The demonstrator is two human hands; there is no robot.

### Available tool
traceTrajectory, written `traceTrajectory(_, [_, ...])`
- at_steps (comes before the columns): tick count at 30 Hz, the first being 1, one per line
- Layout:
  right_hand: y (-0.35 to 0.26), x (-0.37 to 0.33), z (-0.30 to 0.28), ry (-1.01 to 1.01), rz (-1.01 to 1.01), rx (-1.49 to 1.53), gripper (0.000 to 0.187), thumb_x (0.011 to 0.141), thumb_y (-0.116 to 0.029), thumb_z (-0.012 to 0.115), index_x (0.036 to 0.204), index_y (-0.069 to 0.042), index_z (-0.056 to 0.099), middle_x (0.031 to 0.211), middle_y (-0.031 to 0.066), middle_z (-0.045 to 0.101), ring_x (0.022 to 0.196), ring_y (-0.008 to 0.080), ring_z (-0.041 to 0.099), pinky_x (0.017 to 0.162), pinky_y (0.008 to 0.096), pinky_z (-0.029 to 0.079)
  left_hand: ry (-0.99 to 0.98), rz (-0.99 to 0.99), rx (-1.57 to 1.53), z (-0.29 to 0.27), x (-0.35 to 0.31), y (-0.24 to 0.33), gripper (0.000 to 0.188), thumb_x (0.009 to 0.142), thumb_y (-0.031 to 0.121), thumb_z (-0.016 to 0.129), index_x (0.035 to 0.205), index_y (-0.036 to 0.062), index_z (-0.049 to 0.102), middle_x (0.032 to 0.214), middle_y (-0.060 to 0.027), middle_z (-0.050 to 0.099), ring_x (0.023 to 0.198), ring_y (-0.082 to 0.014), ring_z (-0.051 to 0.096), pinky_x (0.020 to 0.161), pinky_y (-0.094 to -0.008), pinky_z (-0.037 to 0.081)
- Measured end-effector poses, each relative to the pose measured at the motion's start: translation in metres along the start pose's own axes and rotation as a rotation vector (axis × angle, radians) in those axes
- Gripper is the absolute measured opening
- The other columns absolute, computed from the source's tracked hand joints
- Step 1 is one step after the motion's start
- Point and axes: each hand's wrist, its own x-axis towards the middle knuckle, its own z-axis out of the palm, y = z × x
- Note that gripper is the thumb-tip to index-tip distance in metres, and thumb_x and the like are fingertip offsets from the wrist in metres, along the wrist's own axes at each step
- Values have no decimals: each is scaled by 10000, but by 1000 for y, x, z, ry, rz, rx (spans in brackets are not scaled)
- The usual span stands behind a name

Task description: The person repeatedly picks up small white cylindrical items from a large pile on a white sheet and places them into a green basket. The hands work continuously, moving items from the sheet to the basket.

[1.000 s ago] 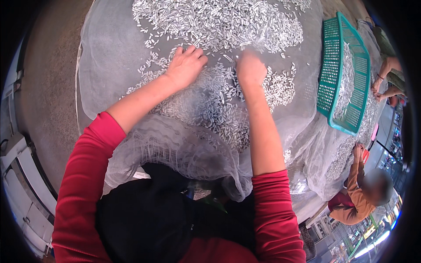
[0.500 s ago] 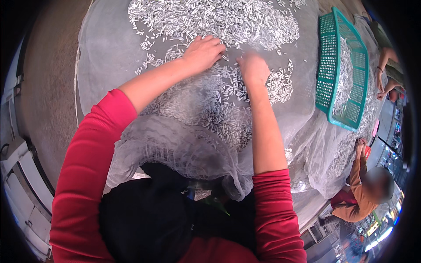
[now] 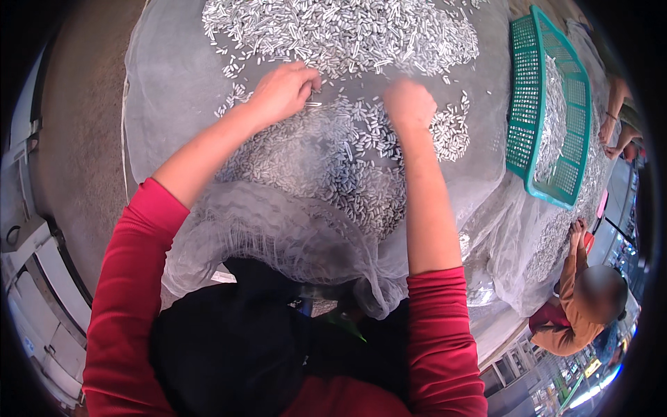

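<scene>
- Grey mesh sheeting (image 3: 167,104) covered the work surface left of the teal basket (image 3: 524,104), and brown floor (image 3: 76,104) showed farther left of that basket, beyond the sheeting's edge.
- Slatted and upright, the teal basket held a mass of small silvery pieces (image 3: 552,118).
- Left of the basket, the far heap (image 3: 333,35) of short, silvery-white rods spread wide.
- Also left of the basket but closer to the wearer, the near heap (image 3: 379,198) lay partly beneath pale, bunched netting (image 3: 278,222).
- Well left of the basket, the left hand (image 3: 283,92) was between the two heaps, its fingers bent downward; one slim rod (image 3: 313,104) lay by its thumb, and whether it was pinched could not be told.
- Nearer the basket, on its left, the right hand (image 3: 411,104) was blurred, with its fingers curled under; whether they gripped anything could not be told.
- On the wearer's side of the basket, toward the right, a person in an orange-brown top (image 3: 566,333) reached toward more small pieces.
</scene>
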Motion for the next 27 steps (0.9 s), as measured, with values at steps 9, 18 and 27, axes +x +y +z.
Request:
traceTrajectory(9, [48,-53,-4,-648,35,2274,158,871,-176,571,986,-68,581,830,69,553,683,193,520,538,270,385,-37,137,381,22,-21,1,114,802,135,640,899,94,599,939,-40,532,991,-222,539,834,-418,439])
traceTrajectory(18, [1,-78,15,-678,428,1948,469,964,-467,445,1057,-23,560,904,68,598,814,197,600,651,307,481,-91,211,152,-2,-19,64,90,819,132,627,881,87,580,948,-33,536,974,-226,533,843,-393,422])
traceTrajectory(27, [11,-70,2,-580,460,1969,265,958,-284,540,976,-20,541,679,-16,407,527,78,362,427,202,270,17,98,-10,16,2,52,130,825,188,635,900,82,630,943,-67,597,950,-269,563,803,-400,447])
